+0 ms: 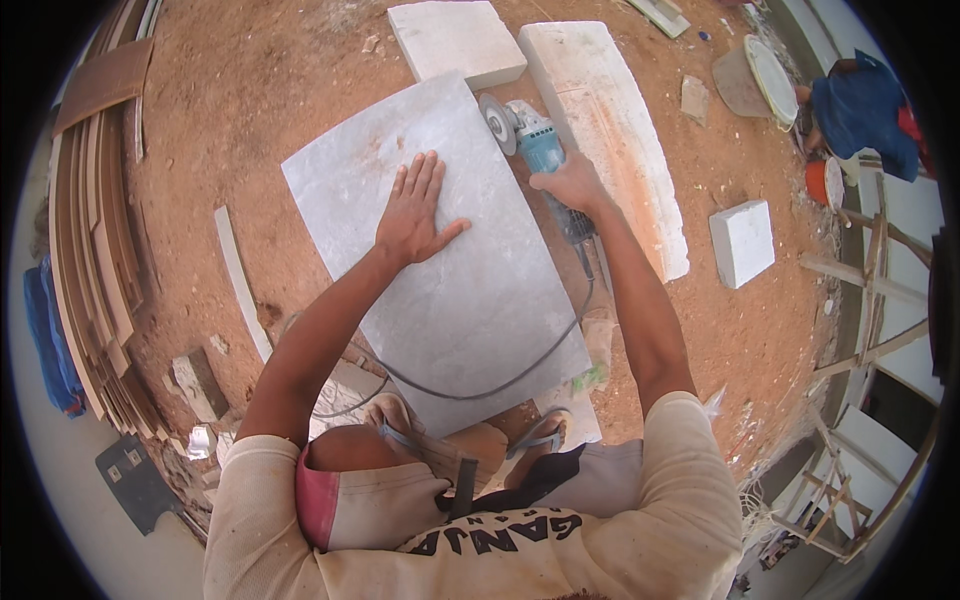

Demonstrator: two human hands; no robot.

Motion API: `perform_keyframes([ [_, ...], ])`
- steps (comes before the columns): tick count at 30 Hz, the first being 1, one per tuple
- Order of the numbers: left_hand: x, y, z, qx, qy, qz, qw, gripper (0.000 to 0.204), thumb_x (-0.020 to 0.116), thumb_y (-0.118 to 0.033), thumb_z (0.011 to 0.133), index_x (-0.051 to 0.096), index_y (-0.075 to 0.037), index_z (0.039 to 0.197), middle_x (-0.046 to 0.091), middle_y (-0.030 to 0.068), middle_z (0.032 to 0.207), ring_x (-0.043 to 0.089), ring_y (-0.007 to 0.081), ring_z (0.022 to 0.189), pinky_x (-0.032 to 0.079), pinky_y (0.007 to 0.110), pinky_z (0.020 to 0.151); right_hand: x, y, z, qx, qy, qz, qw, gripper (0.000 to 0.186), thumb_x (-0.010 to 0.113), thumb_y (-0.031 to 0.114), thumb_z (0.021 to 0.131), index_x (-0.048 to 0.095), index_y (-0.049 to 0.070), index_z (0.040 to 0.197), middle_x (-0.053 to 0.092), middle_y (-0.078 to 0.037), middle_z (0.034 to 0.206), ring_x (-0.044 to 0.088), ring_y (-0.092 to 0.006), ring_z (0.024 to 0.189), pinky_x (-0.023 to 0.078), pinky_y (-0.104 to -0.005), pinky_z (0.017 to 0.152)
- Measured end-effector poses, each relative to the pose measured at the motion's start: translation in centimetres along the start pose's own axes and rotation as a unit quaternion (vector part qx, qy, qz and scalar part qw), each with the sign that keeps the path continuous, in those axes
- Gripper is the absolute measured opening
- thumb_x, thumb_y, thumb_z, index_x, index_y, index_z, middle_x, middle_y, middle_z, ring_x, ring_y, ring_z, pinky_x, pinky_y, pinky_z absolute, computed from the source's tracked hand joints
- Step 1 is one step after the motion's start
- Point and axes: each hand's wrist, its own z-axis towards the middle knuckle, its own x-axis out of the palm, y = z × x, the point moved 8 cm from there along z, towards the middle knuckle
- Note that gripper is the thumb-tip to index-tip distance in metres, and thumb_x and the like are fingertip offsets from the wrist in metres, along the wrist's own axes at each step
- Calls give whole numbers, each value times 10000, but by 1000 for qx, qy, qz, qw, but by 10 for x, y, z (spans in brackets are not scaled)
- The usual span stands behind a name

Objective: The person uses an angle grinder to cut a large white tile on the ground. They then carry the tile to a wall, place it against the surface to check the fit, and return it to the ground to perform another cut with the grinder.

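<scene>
A large grey tile lies in front of me, tilted a little to the left. My left hand rests flat on its upper part, fingers stretched out and thumb apart. At the tile's right edge, my right hand is wrapped round the body of a teal angle grinder. The grinder's round disc stands beside the tile's upper right edge; whether it touches the tile I cannot tell. From the grinder's rear a dark cord curves across the lower part of the tile toward my feet.
White blocks lie beyond the tile, and a long one lies right of the grinder. A smaller block sits farther right. Stacked brown boards line the left. A person is by a bucket at the upper right.
</scene>
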Motion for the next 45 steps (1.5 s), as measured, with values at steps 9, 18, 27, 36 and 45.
perform_keyframes([
  [9,3,1,0,-6,7,15,1000,1044,468,-721,940,193,41,1597,157,229,1682,72,346,1581,55,481,1291,-3,19,3,1,18,2,1000,702,784,315,657,635,-75,1221,699,-284,1115,688,-375,1059,537,-429,913],
  [18,8,0,2,-9,19,33,999,1064,438,-751,936,172,36,1602,145,217,1686,62,335,1583,55,476,1296,-3,17,10,0,12,-9,1000,705,785,317,657,632,-86,1216,696,-287,1112,688,-385,1059,540,-426,910],
  [27,9,1,2,-6,12,33,999,1083,437,-768,927,171,37,1601,146,218,1685,66,340,1581,52,482,1295,-2,18,10,3,10,-2,1000,735,779,314,647,620,-66,1256,696,-275,1121,686,-378,1055,538,-416,915],
  [36,10,1,2,-3,25,28,999,1108,433,-792,911,164,28,1606,145,217,1685,63,343,1581,52,488,1294,0,19,10,15,25,0,1000,680,786,303,666,650,-77,1213,708,-276,1099,698,-375,1044,546,-424,895],
  [45,10,0,2,-1,25,29,999,1119,431,-805,902,149,11,1613,140,205,1689,56,336,1583,52,485,1296,2,16,18,-1,12,-6,1000,666,781,320,656,666,-90,1169,709,-285,1077,702,-378,1028,550,-422,886],
])
